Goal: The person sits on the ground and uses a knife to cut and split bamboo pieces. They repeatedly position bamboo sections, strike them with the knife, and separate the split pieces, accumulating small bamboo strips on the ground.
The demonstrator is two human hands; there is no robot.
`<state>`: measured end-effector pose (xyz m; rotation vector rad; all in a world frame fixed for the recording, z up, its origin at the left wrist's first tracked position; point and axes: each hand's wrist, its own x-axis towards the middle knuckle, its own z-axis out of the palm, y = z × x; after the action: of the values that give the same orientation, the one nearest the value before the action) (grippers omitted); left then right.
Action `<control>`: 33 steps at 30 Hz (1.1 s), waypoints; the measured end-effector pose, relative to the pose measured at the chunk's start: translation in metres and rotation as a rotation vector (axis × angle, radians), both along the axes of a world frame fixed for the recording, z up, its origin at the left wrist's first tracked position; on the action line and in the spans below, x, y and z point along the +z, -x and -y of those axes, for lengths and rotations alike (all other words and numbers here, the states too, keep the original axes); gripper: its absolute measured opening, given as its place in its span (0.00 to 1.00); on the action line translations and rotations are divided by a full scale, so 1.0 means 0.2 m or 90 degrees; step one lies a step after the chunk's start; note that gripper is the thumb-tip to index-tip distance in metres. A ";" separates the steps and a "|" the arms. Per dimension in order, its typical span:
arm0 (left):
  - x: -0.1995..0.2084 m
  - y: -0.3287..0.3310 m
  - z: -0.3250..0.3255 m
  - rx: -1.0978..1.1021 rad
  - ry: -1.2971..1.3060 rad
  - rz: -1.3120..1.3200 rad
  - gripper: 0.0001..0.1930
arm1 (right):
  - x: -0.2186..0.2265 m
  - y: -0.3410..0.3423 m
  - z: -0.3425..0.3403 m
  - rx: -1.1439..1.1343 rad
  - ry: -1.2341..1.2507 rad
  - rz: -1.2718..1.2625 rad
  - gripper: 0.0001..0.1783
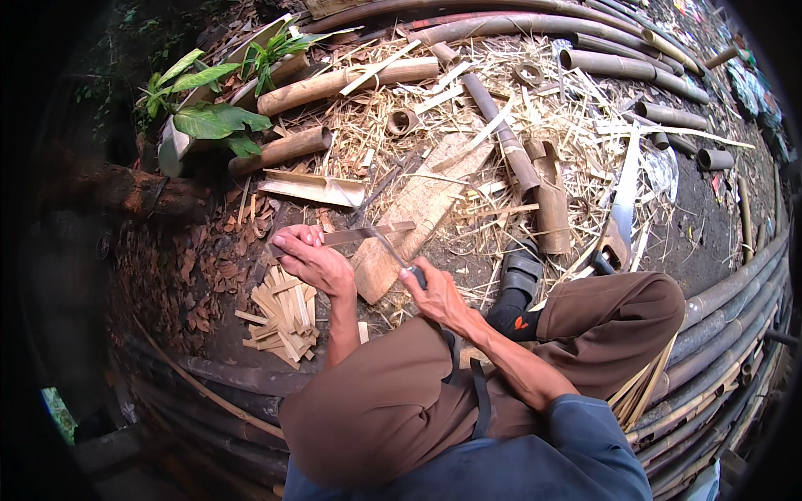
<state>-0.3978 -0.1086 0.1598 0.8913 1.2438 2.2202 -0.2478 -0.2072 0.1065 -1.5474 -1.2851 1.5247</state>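
Closed around one end of a flat brown bamboo strip (394,227) is my left hand (316,263). The strip points right, over a pale wooden plank (380,275) lying on the ground. My right hand (436,292) grips the dark handle of a knife (386,244), its thin blade slanting up and left across the strip. Whether the edge bites into the strip, I cannot tell. Below my left hand lies a heap of short split bamboo pieces (284,319).
A handsaw (622,204) lies to the right, beyond my sandalled foot (520,280). Cut bamboo tubes (351,81) and shavings (468,92) cover the ground ahead. Long bamboo poles (718,301) are stacked at the right, with leafy plants (209,121) at far left.
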 end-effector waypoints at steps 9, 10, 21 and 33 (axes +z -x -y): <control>0.07 -0.06 -0.03 0.107 0.047 -0.052 0.24 | -0.42 -0.09 -0.13 -0.035 0.072 0.046 0.27; 0.05 -0.04 0.00 0.123 0.087 -0.050 0.24 | -0.27 -0.03 -0.12 -0.004 0.039 0.042 0.26; 0.04 0.02 -0.11 0.136 0.091 -0.081 0.25 | -0.47 -0.03 -0.12 -0.049 0.053 0.097 0.31; -0.76 0.01 -0.03 -0.258 0.365 -0.145 0.16 | -0.55 -0.21 -0.05 -0.064 0.043 0.127 0.31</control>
<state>-0.4008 -0.1024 0.0083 1.0533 1.5277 1.3716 -0.2060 -0.1977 -0.0043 -1.8175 -1.2538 1.3918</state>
